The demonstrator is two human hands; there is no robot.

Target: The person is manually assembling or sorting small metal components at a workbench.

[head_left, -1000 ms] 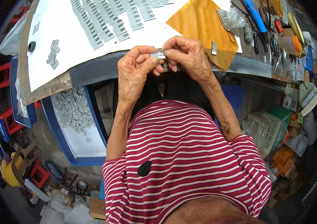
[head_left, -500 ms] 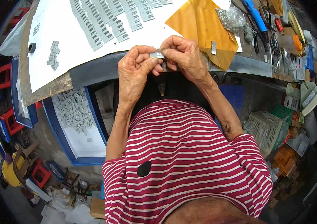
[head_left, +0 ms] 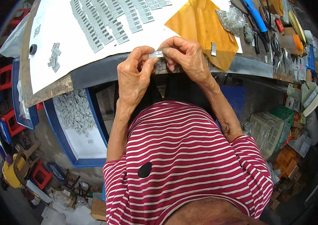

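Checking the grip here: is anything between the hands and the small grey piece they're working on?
Nothing visible: the left hand and right hand both pinch the small grey piece directly, at the table's edge.

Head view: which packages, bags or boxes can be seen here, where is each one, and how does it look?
Clear plastic bag: on the bench top right, crumpled, holding small grey parts.
Cardboard box: on the floor at bottom, brown, flat.
Green and white carton: under the bench at right, rectangular.
Orange packs: lower right, stacked.

Grey strip rows (head_left: pixel 110 18) ahead; white sheet (head_left: pixel 65 52) bare left.
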